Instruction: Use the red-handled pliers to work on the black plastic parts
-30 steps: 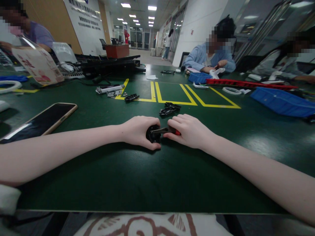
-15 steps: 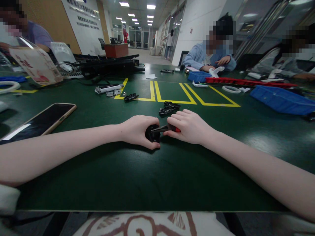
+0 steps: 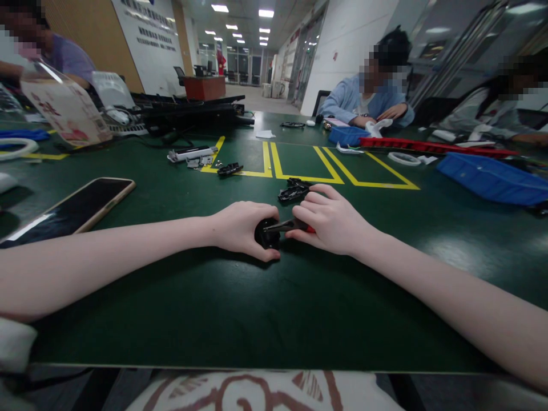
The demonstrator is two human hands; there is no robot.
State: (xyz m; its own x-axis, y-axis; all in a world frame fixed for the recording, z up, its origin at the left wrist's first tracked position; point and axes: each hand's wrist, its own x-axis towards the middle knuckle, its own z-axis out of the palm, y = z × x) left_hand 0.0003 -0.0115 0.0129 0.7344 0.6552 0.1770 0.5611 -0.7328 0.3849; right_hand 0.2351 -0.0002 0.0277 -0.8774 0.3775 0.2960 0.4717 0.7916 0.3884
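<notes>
A small round black part [image 3: 266,235] is held against the green table [image 3: 257,308] by the left hand [image 3: 240,228]; the fingers are wrapped over its left and near sides, so only its right face shows between the two hands. A screwdriver [image 3: 286,226] with a red handle is gripped by the right hand [image 3: 329,221]; the handle is mostly hidden inside the closed fingers, only a red tip showing at the thumb; the dark shaft runs leftward and meets the black part, just at the gap between the hands. A loose black component [image 3: 294,192] lies just beyond the right hand's knuckles, near a yellow taped line [image 3: 299,178]. A phone [image 3: 71,211] lies face up, well apart to the left. A blue tray [image 3: 492,178] sits far right; another person's hands [image 3: 391,112] are seen across the table.
</notes>
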